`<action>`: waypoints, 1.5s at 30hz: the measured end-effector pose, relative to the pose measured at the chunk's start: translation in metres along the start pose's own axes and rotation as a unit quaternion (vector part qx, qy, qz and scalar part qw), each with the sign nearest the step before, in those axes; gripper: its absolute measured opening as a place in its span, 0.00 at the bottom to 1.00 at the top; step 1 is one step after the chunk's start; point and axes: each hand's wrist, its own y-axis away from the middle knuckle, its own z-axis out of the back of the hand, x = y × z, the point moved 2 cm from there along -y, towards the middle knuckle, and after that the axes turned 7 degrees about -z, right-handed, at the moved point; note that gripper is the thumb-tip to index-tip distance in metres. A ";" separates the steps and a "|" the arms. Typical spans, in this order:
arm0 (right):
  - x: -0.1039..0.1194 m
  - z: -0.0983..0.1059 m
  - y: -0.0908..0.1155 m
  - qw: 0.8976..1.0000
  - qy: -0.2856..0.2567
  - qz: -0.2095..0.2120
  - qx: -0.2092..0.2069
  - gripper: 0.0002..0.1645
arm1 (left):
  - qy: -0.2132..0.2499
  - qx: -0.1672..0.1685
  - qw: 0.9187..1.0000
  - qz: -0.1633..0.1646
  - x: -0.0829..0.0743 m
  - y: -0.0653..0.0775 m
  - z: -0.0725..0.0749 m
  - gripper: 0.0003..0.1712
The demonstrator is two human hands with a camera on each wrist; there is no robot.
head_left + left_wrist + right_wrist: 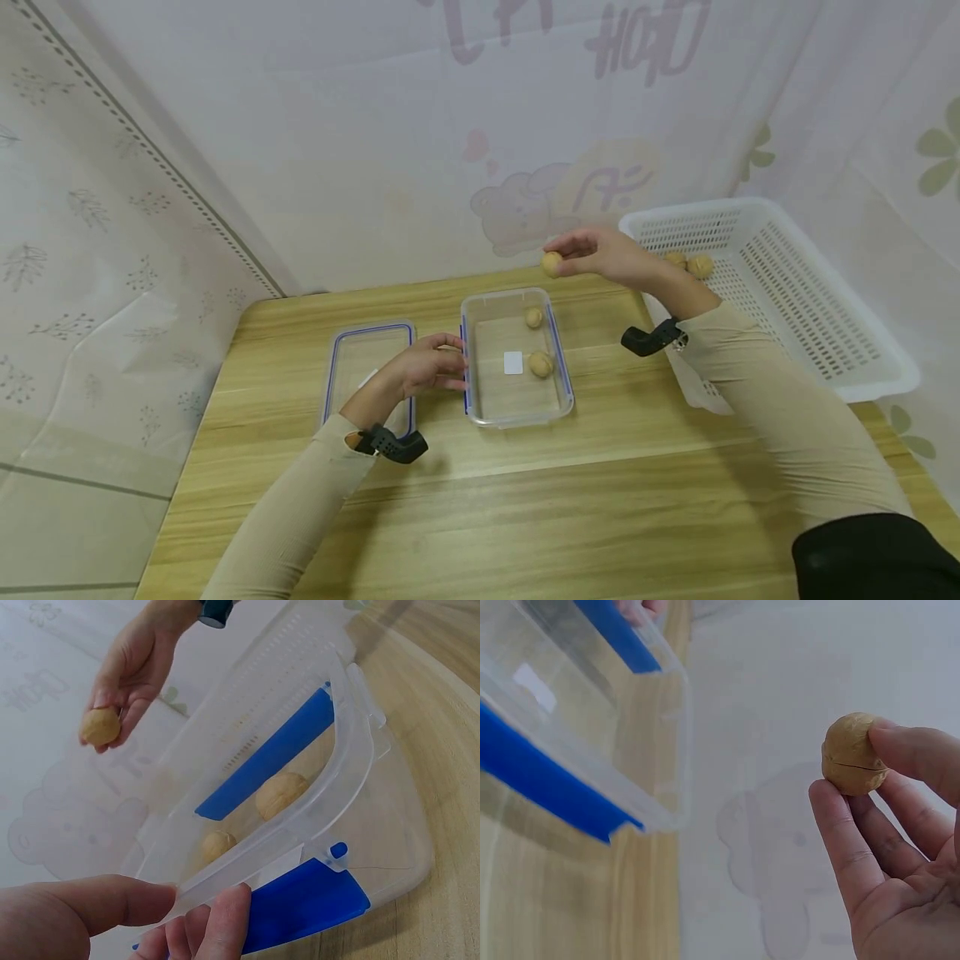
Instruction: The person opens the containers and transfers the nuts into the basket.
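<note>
With thumb and fingertips my right hand [611, 254] pinches a walnut [855, 754], raised above the back right corner of a clear plastic food box [517, 422]. A dark crack line runs across this walnut's shell. My left hand [431, 367] grips the box's left rim, the thumb [127, 900] on top and the fingers curled below, beside a blue latch [307, 904]. Inside the box, one walnut [533, 317] lies toward the back and another walnut [541, 364] nearer the middle, both along the right side.
The box's lid [352, 367], edged with a blue seal, lies on the wooden table [525, 517], partly under my left hand. A white perforated basket [765, 292] stands at the right with walnuts [701, 267] at its back left. A printed curtain [337, 167] hangs behind the table.
</note>
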 end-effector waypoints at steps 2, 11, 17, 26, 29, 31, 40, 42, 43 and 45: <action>-0.001 0.009 0.006 1.000 -0.005 -0.002 -0.012 0.26 | 0.001 0.001 1.000 0.000 0.000 0.000 0.000 0.25; -0.015 0.049 0.031 0.998 -0.009 -0.008 -0.057 0.27 | -0.002 0.001 1.000 0.002 -0.001 0.000 0.000 0.25; -0.025 0.067 0.045 0.997 -0.002 -0.031 -0.074 0.27 | 0.000 0.001 1.000 0.003 -0.002 0.001 -0.001 0.26; -0.049 0.093 0.061 0.989 0.069 -0.081 -0.103 0.32 | 0.004 0.003 1.000 0.003 -0.003 0.001 -0.002 0.27; -0.061 0.099 0.063 0.989 0.064 -0.083 -0.108 0.32 | 0.005 0.002 1.000 0.002 -0.002 0.002 -0.001 0.27; -0.068 0.104 0.064 0.987 0.067 -0.087 -0.114 0.32 | 0.005 0.002 1.000 0.000 -0.002 0.001 -0.001 0.27; -0.100 0.115 0.067 0.979 0.105 -0.131 -0.116 0.36 | 0.001 0.003 1.000 0.000 -0.001 0.002 -0.001 0.27; -0.105 0.116 0.068 0.979 0.102 -0.137 -0.112 0.37 | 0.002 0.002 1.000 0.001 -0.002 0.002 -0.001 0.28; -0.107 0.117 0.068 0.979 0.103 -0.139 -0.111 0.37 | 0.002 0.002 1.000 0.001 -0.002 0.002 -0.001 0.28; -0.113 0.118 0.068 0.977 0.108 -0.144 -0.111 0.37 | 0.002 0.002 1.000 0.001 -0.002 0.002 0.000 0.28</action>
